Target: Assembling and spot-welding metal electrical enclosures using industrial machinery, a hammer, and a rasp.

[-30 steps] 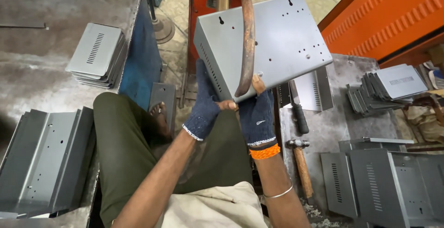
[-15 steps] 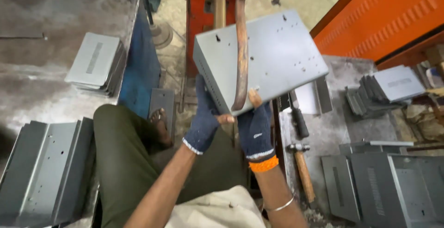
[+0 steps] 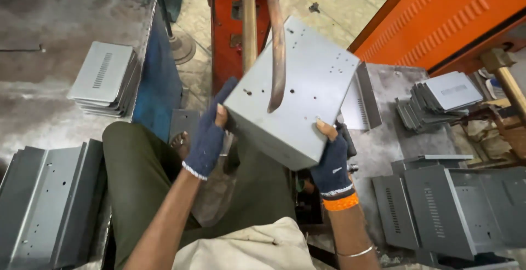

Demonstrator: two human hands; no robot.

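Overhead, we grip the grey sheet-metal housing (image 3: 298, 92) with left hand (image 3: 208, 133) and right hand (image 3: 331, 158) closed on opposite lower corners, beneath the curved welder arm (image 3: 276, 45).

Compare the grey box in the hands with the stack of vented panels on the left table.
The grey box is one folded, deep piece held tilted by the left hand and right hand; the vented panels are several shallow pieces lying stacked. The box's top shows small holes; the top panel shows a slotted vent. Both are grey sheet metal.
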